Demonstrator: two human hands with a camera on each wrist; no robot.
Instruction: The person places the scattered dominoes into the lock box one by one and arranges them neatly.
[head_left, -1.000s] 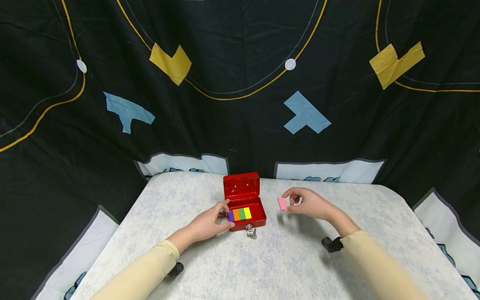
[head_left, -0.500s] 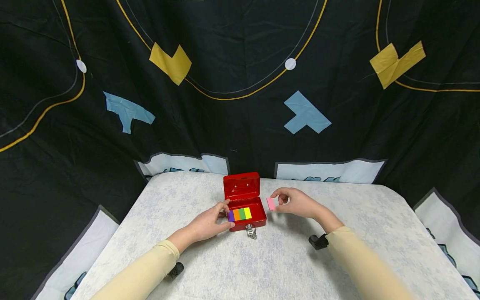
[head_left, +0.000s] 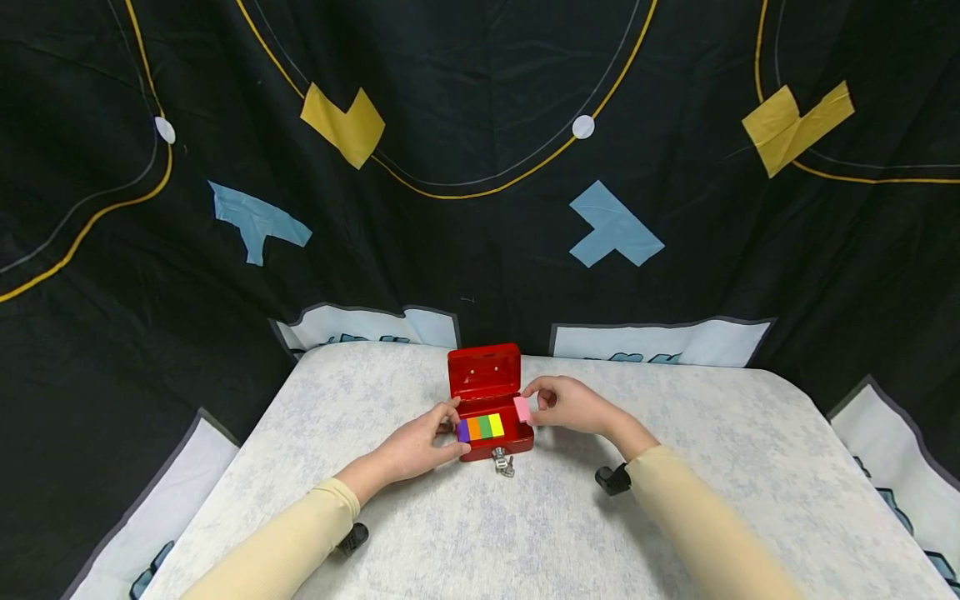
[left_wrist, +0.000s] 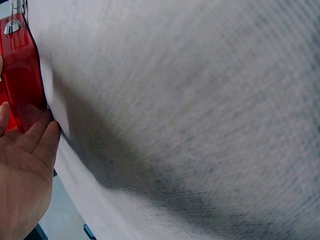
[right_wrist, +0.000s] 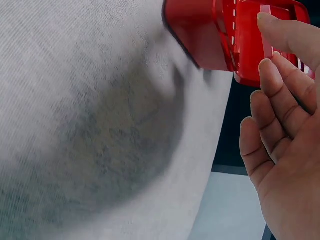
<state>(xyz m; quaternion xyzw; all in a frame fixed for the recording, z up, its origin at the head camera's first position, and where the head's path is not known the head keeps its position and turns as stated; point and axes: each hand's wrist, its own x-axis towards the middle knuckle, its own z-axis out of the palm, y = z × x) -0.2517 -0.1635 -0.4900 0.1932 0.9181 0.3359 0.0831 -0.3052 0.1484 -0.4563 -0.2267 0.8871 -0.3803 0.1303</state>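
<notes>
A red cash box (head_left: pixel 517 433) stands on the table with its lid (head_left: pixel 484 372) raised at the back. Inside, on the left, a purple block (head_left: pixel 463 431), an orange block (head_left: pixel 474 429), a green block (head_left: pixel 485 427) and a yellow block (head_left: pixel 497 425) lie side by side. My left hand (head_left: pixel 416 443) holds the box's left end, thumb at the front corner, index finger towards the back. Over the box's right end, my right hand (head_left: pixel 573 406) pinches a pink block (head_left: pixel 522 408) between thumb and fingers; the right wrist view shows this block (right_wrist: pixel 266 35) edge-on.
A lock with keys (head_left: pixel 502 462) hangs at the box's front. The table (head_left: pixel 480 542) has a pale mottled cover. Behind it hangs a black cloth (head_left: pixel 480 267) with yellow and blue tape pieces. A black device (head_left: pixel 613 479) sits under the right wrist, another (head_left: pixel 352 540) under the left.
My right hand has carried the pink block leftward, from beside the box to over its right end. The left hand and the blocks inside have stayed put.
</notes>
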